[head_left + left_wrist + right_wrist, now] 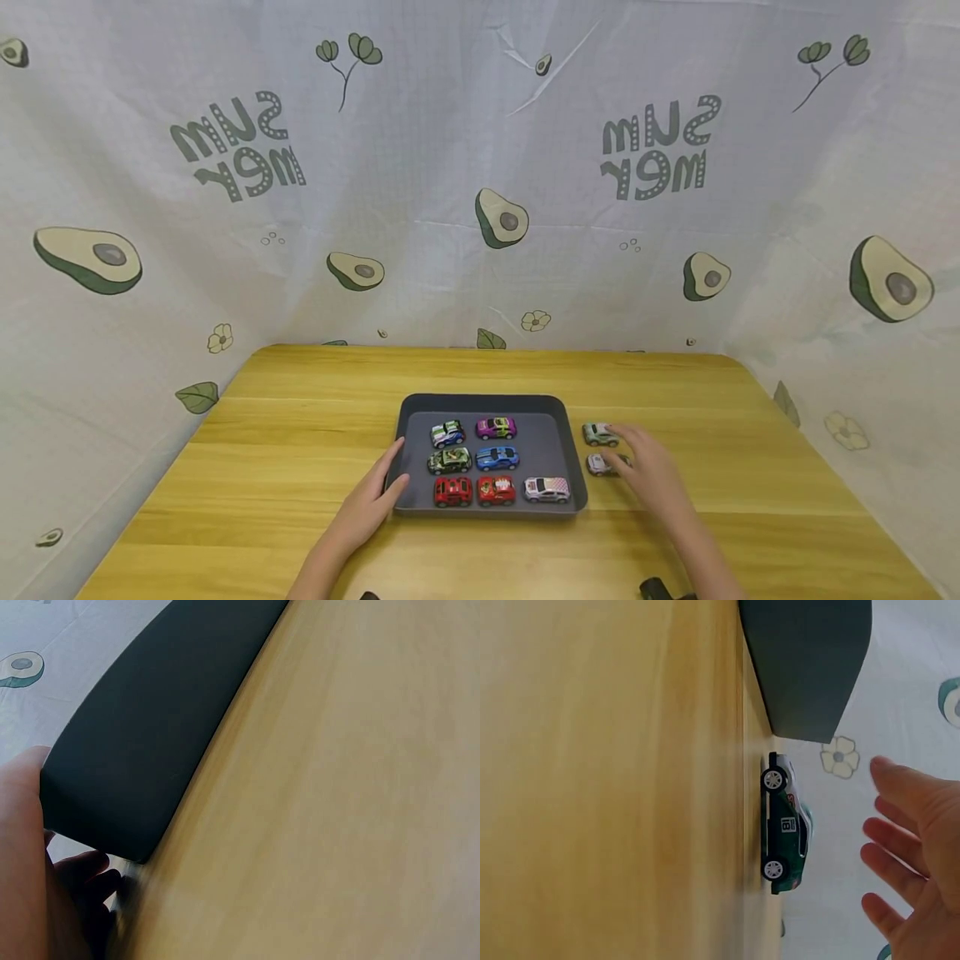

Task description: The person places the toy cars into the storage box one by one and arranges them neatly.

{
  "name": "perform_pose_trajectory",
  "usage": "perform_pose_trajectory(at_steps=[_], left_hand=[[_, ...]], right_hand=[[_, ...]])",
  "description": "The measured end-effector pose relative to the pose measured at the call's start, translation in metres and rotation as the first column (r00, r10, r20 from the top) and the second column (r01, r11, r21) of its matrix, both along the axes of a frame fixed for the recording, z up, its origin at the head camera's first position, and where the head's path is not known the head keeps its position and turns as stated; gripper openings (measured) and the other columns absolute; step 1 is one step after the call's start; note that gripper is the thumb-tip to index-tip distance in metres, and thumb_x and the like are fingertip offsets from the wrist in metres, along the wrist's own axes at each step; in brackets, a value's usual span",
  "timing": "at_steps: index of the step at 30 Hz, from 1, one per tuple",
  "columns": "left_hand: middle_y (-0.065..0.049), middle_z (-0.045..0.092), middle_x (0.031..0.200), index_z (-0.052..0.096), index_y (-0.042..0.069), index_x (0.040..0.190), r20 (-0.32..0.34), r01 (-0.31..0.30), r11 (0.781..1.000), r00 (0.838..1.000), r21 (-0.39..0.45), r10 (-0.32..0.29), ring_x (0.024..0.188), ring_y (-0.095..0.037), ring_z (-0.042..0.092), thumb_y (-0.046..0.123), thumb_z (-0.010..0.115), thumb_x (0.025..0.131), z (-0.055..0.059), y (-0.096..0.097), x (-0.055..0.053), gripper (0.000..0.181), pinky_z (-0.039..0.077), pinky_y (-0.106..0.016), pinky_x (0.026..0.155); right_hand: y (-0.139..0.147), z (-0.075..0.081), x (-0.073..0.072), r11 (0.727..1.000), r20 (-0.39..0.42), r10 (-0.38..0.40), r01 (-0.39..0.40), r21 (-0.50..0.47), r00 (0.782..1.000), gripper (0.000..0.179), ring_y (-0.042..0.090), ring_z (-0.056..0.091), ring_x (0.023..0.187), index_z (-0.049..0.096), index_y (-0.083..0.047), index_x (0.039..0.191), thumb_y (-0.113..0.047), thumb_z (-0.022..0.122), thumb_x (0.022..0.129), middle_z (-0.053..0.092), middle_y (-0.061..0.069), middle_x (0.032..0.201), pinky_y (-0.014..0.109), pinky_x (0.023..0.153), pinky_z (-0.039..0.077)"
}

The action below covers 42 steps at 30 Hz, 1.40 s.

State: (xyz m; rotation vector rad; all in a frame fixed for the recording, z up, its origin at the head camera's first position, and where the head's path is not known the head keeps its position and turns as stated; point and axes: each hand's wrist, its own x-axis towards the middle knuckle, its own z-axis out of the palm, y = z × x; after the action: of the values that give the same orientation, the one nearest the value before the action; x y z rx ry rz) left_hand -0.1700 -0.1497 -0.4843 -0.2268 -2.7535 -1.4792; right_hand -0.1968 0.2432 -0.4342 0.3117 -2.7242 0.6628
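A dark grey tray [525, 450] lies on the table, holding several small toy cars in rows, including a blue car [497, 457] and a white patterned car [547, 489]. My left hand [365, 506] holds the tray's left side, thumb at the rim; in the left wrist view its other fingers [94, 874] curl low by the tray's end. Right of the tray sit a pale green toy car [597, 433] and a white-topped toy car [597, 464]. My right hand [648, 467] hovers beside them, fingers spread and holding nothing. The right wrist view shows a green-sided toy car [786, 825] left of the fingertips.
The wooden table [300, 433] extends around the tray on all sides. A pale curtain [435, 192] with avocado prints hangs behind the table and along both sides. Inside the tray, red cars [453, 492] stand in the front row.
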Motion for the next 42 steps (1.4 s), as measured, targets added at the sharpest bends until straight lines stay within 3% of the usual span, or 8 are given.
perform_pose_trajectory(at_steps=[9, 21, 36, 42], left_hand=[[-0.009, 0.031, 0.148, 0.027, 0.023, 0.144, 0.003, -0.002, 1.000, 1.000, 0.001, 0.002, 0.135, -0.032, 0.029, 0.042, 0.046, 0.092, -0.002, 0.000, 0.000, 0.058, 0.026, -0.053, 0.108], [-0.010, 0.032, 0.147, 0.027, 0.023, 0.144, -0.013, -0.002, 1.000, 1.000, 0.002, 0.002, 0.135, -0.032, 0.030, 0.041, 0.047, 0.092, -0.002, 0.001, 0.001, 0.058, 0.028, -0.054, 0.106], [-0.008, 0.031, 0.147, 0.027, 0.025, 0.144, 0.007, -0.006, 1.000, 1.000, 0.013, 0.006, 0.135, -0.030, 0.030, 0.042, 0.047, 0.092, -0.002, 0.000, 0.000, 0.058, 0.026, -0.052, 0.108], [-0.011, 0.031, 0.147, 0.027, 0.023, 0.144, -0.009, 0.002, 1.000, 1.000, 0.003, -0.002, 0.135, -0.033, 0.030, 0.041, 0.046, 0.093, -0.003, -0.001, 0.000, 0.058, 0.027, -0.053, 0.107]], right_hand=[[0.007, -0.009, -0.002, 1.000, 0.143, -0.001, -0.002, 0.016, 0.990, 0.045, 0.044, 0.048, 0.113, 0.054, 0.000, 0.121, -0.017, 0.065, 0.081, 0.054, 0.025, 0.121, 0.059, 0.093, 0.038], [0.011, -0.022, -0.002, 1.000, 0.223, -0.007, 0.009, -0.007, 0.975, 0.035, 0.046, 0.049, 0.111, 0.059, -0.001, 0.115, -0.017, 0.062, 0.083, 0.056, 0.026, 0.118, 0.059, 0.094, 0.037], [0.013, -0.021, 0.001, 1.000, 0.206, 0.005, -0.001, -0.019, 0.978, 0.033, 0.045, 0.050, 0.111, 0.059, 0.000, 0.115, -0.009, 0.060, 0.083, 0.056, 0.027, 0.118, 0.058, 0.094, 0.038], [0.016, -0.017, 0.000, 0.996, 0.235, -0.021, 0.039, -0.076, 0.972, 0.031, 0.045, 0.048, 0.114, 0.058, -0.003, 0.116, -0.013, 0.057, 0.087, 0.054, 0.026, 0.121, 0.059, 0.095, 0.036]])
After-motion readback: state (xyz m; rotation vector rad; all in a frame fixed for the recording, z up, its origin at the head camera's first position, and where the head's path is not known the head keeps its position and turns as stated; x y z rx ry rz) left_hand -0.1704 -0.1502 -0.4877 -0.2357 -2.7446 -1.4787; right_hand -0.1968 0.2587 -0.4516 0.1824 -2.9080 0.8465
